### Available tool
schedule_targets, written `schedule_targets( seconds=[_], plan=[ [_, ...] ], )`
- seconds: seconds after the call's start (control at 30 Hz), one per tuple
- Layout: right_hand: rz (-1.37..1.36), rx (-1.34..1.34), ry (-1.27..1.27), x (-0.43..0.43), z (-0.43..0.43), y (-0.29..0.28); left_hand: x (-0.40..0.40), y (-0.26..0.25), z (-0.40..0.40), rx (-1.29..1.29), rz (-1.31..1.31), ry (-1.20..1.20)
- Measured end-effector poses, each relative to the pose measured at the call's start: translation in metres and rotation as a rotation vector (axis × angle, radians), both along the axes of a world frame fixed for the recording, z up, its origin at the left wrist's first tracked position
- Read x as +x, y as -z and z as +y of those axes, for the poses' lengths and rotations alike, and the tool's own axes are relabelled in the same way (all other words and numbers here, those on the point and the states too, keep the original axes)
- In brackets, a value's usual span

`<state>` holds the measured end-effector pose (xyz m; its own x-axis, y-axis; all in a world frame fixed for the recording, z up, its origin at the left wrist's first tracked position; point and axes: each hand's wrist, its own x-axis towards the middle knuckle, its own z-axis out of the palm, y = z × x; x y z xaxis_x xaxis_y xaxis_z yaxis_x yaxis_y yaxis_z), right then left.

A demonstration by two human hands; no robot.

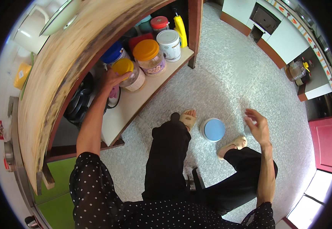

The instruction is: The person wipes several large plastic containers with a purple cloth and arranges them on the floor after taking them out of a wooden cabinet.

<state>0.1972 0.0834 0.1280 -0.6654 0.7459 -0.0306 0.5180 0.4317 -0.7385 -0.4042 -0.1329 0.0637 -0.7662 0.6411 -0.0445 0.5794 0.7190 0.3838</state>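
Observation:
My left hand (115,78) reaches onto the low shelf and rests its fingers against a plastic jar with a yellow lid (132,81); whether it grips the jar is unclear. Right beside it stands a jar with an orange lid (151,61), then a white canister (169,45). A blue-lidded container (113,53) is behind the yellow-lidded jar. Out over the floor on the right, my right hand (257,124) is raised with bent fingers apart, holding nothing visible. Partly hidden behind it is a small pale round object (249,130). A round tub with a blue lid (214,130) stands on the floor between my feet.
A wooden slab top (66,48) overhangs the shelf (120,120). Farther back on the shelf are a red-lidded jar (159,23) and a yellow bottle (181,31). A black appliance (81,97) lies left of my forearm. An oil bottle (296,71) stands in the right-hand cabinet.

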Motion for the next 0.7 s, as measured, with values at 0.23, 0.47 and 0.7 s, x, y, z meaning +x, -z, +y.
schedule_targets(
  seconds=[0.23, 0.47, 0.7],
  plan=[
    [0.044, 0.060, -0.262, -0.088, -0.015, -0.015, -0.112, 0.024, -0.010, -0.159, -0.018, 0.154],
    [-0.040, 0.070, -0.349, -0.089, -0.014, 0.011, 0.026, -0.028, 0.001, -0.363, 0.014, 0.212],
    [0.227, -0.722, -0.183, -0.123, -0.063, 0.076, 0.045, -0.088, -0.043, -0.150, -0.423, 0.187]
  ],
)
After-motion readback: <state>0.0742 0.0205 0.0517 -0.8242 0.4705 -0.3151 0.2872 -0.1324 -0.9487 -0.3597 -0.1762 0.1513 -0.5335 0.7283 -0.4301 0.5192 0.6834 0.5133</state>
